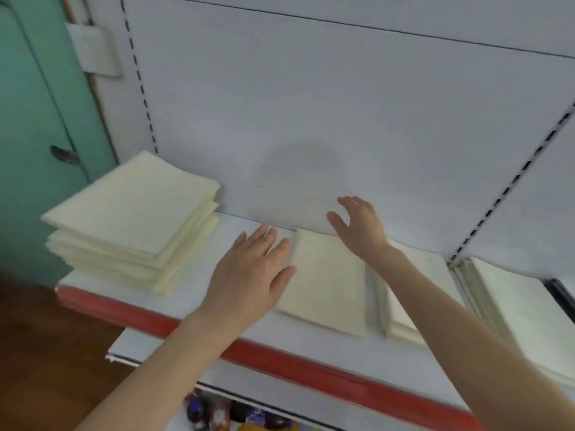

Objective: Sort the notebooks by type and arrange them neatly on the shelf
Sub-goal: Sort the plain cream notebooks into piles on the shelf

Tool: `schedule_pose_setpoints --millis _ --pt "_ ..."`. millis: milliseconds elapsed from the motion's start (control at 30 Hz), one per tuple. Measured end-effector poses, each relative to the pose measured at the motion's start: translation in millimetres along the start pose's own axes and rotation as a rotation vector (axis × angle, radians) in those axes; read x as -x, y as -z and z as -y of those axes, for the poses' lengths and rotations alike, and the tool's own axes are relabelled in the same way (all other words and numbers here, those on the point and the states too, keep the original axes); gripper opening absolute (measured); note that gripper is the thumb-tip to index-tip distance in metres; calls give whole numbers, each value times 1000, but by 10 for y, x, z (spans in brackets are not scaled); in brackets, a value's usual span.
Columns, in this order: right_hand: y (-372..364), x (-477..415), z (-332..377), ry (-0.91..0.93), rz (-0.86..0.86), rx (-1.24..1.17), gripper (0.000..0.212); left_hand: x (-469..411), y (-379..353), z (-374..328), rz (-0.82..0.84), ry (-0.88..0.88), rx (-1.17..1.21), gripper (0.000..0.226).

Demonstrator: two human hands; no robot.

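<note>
The only view comes from a wide-angle camera worn on the person's head. It faces forward and steeply down onto the shelf (295, 337) from close range. Both forearms enter from the bottom edge, and the left hand (249, 275) and right hand (361, 225) sit near mid-frame. The white back panel (311, 104) fills the upper half. The red front strip (124, 312) slants down to the right, a green door (31, 150) edges the left, and a lower shelf (149, 346) shows beneath.

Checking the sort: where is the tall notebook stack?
Head view: the tall notebook stack sits at the shelf's left end, left of the left hand.
</note>
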State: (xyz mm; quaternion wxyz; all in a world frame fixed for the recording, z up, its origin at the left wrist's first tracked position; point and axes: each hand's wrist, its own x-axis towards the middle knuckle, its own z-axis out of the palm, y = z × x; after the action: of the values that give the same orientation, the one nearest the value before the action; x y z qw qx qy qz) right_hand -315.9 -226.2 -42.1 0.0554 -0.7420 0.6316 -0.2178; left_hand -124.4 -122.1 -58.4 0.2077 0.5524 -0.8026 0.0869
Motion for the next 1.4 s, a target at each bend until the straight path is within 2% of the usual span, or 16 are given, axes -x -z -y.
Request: schedule_pose_setpoints --millis 267,467,567,667,800,867,967,1033,1100,1200,1267,1333,1400 --pt "-444 177 1516 96 -13 -133 47 1037 734 990 -10 68 -84 49" --pt "-706 467 2341 193 -21 -193 47 1654 995 1547 -50 105 -92 50" --pt "-830 522 2674 280 60 -173 53 1840 1038 1730 -48 125 -102 49" --pt "-971 460 2904 319 195 -27 61 1933 1063 1865 -61 150 -107 50" --pt "-1117 424 2979 421 156 87 35 1981 1046 1958 -56 193 -32 50" --pt "-1065 462 2973 461 161 67 33 1967 1055 1960 -87 228 106 50" --pt "-876 544 2935 443 208 -72 35 1838 1145 1921 -167 384 477 47" --pt "-701 628 2895 393 131 -202 33 1698 1217 1903 -239 574 827 46" --pt "-567 761 2898 409 55 -258 29 1534 1297 1930 -284 805 1273 44" --pt "-536 1133 3020 598 -59 -240 39 1366 1381 2000 -196 956 1801 40" --pt "-634 1371 3087 808 -67 -189 53 1352 1423 2019 -121 981 1893 36" --pt "-718 1424 3078 936 79 -229 49 1386 1415 2054 -100 1028 1706 25" --pt "-644 1293 3058 837 259 -402 38 1470 1417 2103 -146 1039 1563 27"
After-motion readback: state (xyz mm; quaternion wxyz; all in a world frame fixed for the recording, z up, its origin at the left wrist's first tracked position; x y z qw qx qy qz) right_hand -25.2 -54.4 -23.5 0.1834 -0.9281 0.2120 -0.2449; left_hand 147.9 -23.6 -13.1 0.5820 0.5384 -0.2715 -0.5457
